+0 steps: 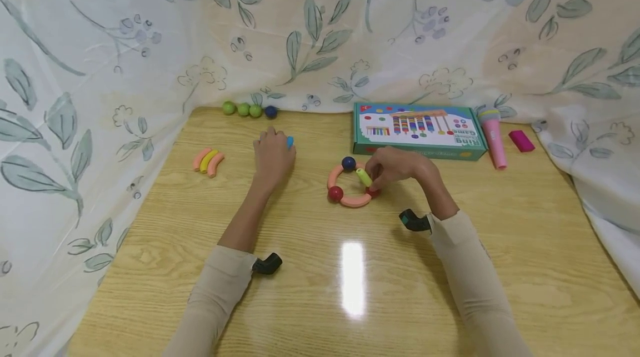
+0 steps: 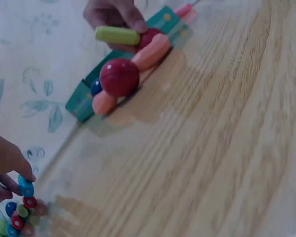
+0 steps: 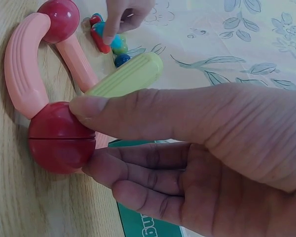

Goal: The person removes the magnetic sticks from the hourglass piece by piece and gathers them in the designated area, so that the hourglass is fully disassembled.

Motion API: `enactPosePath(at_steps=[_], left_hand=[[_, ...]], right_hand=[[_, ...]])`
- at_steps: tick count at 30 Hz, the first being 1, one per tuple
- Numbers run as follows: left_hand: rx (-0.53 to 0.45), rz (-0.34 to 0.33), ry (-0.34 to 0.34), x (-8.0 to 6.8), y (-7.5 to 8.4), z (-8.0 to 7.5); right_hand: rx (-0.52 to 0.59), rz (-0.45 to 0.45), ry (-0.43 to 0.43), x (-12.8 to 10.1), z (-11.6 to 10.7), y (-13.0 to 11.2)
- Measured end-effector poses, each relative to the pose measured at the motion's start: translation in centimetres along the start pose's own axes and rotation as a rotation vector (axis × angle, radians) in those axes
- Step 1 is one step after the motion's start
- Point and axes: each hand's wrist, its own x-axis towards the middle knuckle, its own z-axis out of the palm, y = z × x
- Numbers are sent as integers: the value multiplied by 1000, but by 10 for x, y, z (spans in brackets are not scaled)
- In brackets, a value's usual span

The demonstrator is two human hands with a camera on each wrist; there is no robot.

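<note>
Ring of pink curved pieces (image 1: 345, 193) on the worktop (image 1: 320, 290) looks roughly three-quarters joined; right hand (image 1: 395, 168) pinches a yellow-green piece (image 1: 364, 177) at the gap, left hand (image 1: 272, 157) fingers a blue bit (image 1: 290, 141).

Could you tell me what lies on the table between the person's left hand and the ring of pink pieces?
Nothing: in the head view, only bare wooden table lies between the left hand and the ring.
</note>
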Motion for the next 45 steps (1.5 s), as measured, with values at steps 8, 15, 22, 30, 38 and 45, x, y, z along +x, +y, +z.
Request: enactPosePath(at_steps=[8, 15, 22, 30, 38, 45], left_hand=[[11, -28, 19, 1, -6, 3], [10, -48, 4, 1, -8, 1], [-39, -25, 18, 1, -2, -1], [-351, 254, -152, -3, 31, -1], [-512, 596, -478, -23, 81, 7], [-536, 584, -446, -35, 89, 18]], right_hand=[[0, 9, -3, 0, -1, -1], [2, 16, -4, 1, -1, -1], [-2, 6, -2, 1, -2, -3], [-20, 23, -3, 1, -1, -1], [-5, 17, -20, 3, -1, 4], [-23, 12, -37, 4, 1, 7]])
